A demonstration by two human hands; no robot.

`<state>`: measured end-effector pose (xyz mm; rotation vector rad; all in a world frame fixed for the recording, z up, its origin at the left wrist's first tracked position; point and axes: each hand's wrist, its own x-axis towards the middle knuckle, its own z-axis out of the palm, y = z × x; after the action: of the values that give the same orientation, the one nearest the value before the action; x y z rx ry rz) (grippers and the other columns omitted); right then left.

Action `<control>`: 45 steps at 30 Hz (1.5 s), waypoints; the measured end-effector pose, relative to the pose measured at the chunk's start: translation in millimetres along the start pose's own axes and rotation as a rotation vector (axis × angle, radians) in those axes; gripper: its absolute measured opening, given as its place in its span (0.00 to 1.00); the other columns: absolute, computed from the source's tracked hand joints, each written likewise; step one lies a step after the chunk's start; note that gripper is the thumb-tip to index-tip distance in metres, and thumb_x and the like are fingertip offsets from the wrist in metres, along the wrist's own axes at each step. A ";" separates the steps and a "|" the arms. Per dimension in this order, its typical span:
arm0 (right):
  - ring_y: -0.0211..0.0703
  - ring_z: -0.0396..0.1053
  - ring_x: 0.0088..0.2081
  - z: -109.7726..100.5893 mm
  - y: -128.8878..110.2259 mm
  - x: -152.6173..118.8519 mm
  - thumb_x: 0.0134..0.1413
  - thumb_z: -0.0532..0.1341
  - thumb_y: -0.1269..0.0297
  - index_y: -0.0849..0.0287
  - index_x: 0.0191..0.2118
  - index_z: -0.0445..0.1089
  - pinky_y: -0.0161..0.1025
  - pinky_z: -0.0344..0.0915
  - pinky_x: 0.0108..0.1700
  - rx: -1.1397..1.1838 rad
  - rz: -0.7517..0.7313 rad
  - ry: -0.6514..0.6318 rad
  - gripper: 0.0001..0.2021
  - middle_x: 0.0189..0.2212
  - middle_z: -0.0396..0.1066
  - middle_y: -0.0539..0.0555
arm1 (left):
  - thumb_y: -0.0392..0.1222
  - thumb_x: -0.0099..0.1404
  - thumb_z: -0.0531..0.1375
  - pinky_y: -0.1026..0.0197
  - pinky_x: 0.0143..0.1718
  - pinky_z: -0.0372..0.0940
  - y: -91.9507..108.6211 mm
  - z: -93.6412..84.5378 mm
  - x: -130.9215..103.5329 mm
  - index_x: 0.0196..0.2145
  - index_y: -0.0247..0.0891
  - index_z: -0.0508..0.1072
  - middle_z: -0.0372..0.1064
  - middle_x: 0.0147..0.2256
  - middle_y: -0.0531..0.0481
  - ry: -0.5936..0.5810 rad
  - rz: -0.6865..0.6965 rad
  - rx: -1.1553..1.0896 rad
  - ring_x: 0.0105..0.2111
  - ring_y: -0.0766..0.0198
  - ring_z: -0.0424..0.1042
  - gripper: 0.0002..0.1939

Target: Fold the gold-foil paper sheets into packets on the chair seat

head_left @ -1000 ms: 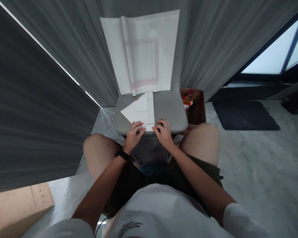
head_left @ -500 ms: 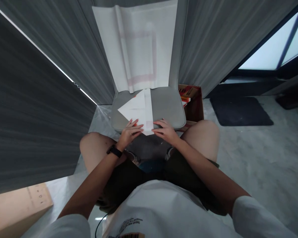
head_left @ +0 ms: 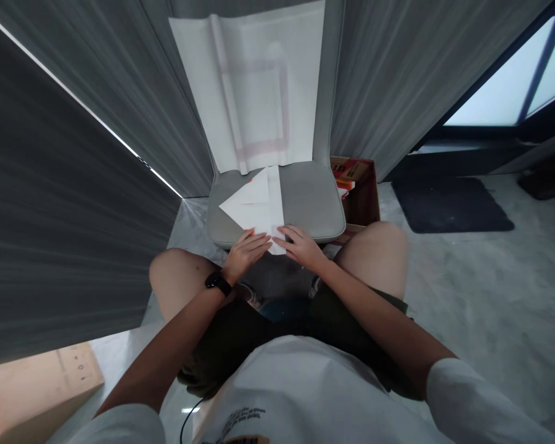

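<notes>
A folded white sheet of paper (head_left: 254,200) lies on the seat of a grey chair, one corner pointing left and a long folded strip along its right side. Its near end hangs slightly past the seat's front edge. My left hand (head_left: 247,251), a dark watch on its wrist, holds the paper's near-left part with fingers pressed together. From the right, my right hand (head_left: 300,245) grips the near end of the strip, fingertips on top. Both hands' fingertips almost meet. The thumbs are hard to make out. Small orange-red marks show at the paper's left edges.
A large creased white sheet (head_left: 259,92) leans on the chair's backrest. The grey seat (head_left: 309,203) shows right of the paper. An open cardboard box (head_left: 365,197) stands behind the chair's right side. Grey curtains (head_left: 97,203) flank it. Another box (head_left: 41,388) sits lower left; a dark mat (head_left: 451,203) lies right.
My right hand has slid left from the strip's right edge onto the paper. My left hand has shifted slightly right, its fingers drawn closer together. The paper's near end has moved a little.
</notes>
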<state>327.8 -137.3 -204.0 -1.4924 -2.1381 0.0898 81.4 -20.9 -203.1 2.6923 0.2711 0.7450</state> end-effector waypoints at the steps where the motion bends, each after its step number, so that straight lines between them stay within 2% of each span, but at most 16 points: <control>1: 0.56 0.65 0.67 0.1 0.4 0.0 0.60 0.65 0.76 0.48 0.61 0.76 0.63 0.63 0.69 0.008 -0.002 0.010 0.26 0.64 0.70 0.59 | 0.37 0.79 0.58 0.37 0.72 0.61 -0.8 0.3 -1.8 0.62 0.47 0.74 0.76 0.60 0.48 0.009 0.011 -0.008 0.65 0.59 0.71 0.17; 6: 0.54 0.68 0.64 0.6 -1.0 -2.0 0.65 0.66 0.69 0.46 0.53 0.80 0.67 0.59 0.71 0.058 0.054 0.106 0.15 0.59 0.75 0.57 | 0.41 0.81 0.55 0.42 0.69 0.67 -1.4 -0.2 -6.7 0.61 0.46 0.75 0.74 0.62 0.48 0.011 0.010 -0.055 0.64 0.60 0.72 0.15; 9: 0.54 0.68 0.62 1.3 -2.5 -1.5 0.66 0.66 0.66 0.45 0.48 0.83 0.66 0.62 0.70 0.108 0.116 0.153 0.10 0.57 0.77 0.56 | 0.44 0.82 0.54 0.42 0.68 0.68 3.1 -0.4 -2.1 0.56 0.45 0.78 0.77 0.58 0.47 0.018 -0.065 -0.098 0.60 0.59 0.76 0.14; 11: 0.55 0.68 0.61 2.4 -3.6 1.0 0.67 0.66 0.63 0.47 0.44 0.83 0.63 0.64 0.67 0.131 0.163 0.197 0.07 0.54 0.77 0.56 | 0.46 0.81 0.54 0.43 0.64 0.71 7.1 0.8 4.1 0.52 0.43 0.79 0.78 0.55 0.45 0.064 -0.143 -0.104 0.58 0.57 0.77 0.14; 16: 0.55 0.69 0.56 9.4 -9.5 10.9 0.69 0.64 0.59 0.53 0.37 0.82 0.58 0.67 0.64 0.136 0.313 0.311 0.11 0.48 0.77 0.59 | 0.47 0.80 0.57 0.40 0.62 0.69 16.9 8.5 23.8 0.42 0.41 0.78 0.76 0.50 0.42 0.259 -0.269 -0.014 0.59 0.51 0.71 0.12; 21: 0.60 0.65 0.58 20.6 -17.9 16.4 0.69 0.63 0.59 0.54 0.34 0.80 0.63 0.63 0.65 0.122 0.493 0.414 0.12 0.47 0.72 0.61 | 0.47 0.79 0.57 0.43 0.57 0.69 23.7 14.4 37.2 0.39 0.42 0.77 0.72 0.44 0.42 0.325 -0.383 0.040 0.51 0.51 0.70 0.13; 24: 0.60 0.64 0.58 24.8 -21.3 18.1 0.68 0.62 0.60 0.55 0.33 0.78 0.64 0.62 0.65 0.124 0.526 0.453 0.12 0.47 0.71 0.62 | 0.48 0.78 0.58 0.44 0.55 0.68 23.0 16.5 40.5 0.35 0.41 0.76 0.70 0.41 0.43 0.367 -0.427 0.030 0.48 0.51 0.70 0.14; 30: 0.57 0.67 0.53 27.7 -28.2 23.0 0.68 0.63 0.59 0.54 0.29 0.75 0.61 0.68 0.60 0.049 0.540 0.583 0.13 0.43 0.70 0.60 | 0.48 0.76 0.62 0.46 0.50 0.68 19.4 25.0 44.0 0.29 0.41 0.73 0.69 0.39 0.43 0.450 -0.457 0.107 0.44 0.51 0.69 0.16; 38: 0.59 0.65 0.53 25.3 -34.7 27.4 0.67 0.64 0.59 0.54 0.28 0.73 0.67 0.61 0.65 0.079 0.636 0.558 0.14 0.43 0.68 0.61 | 0.45 0.73 0.65 0.47 0.48 0.70 25.8 29.4 45.2 0.29 0.40 0.73 0.69 0.42 0.42 0.528 -0.505 0.136 0.45 0.51 0.70 0.14; 45: 0.59 0.65 0.53 21.9 -37.0 28.3 0.66 0.65 0.62 0.56 0.28 0.71 0.60 0.64 0.61 0.035 0.695 0.497 0.13 0.44 0.67 0.62 | 0.45 0.73 0.66 0.47 0.49 0.70 27.4 29.5 46.3 0.28 0.41 0.73 0.69 0.43 0.42 0.542 -0.537 0.104 0.45 0.51 0.70 0.15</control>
<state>279.0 -121.3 -199.4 -1.9283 -1.1723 -0.0021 138.7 -41.8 -195.5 2.2725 1.1295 1.2758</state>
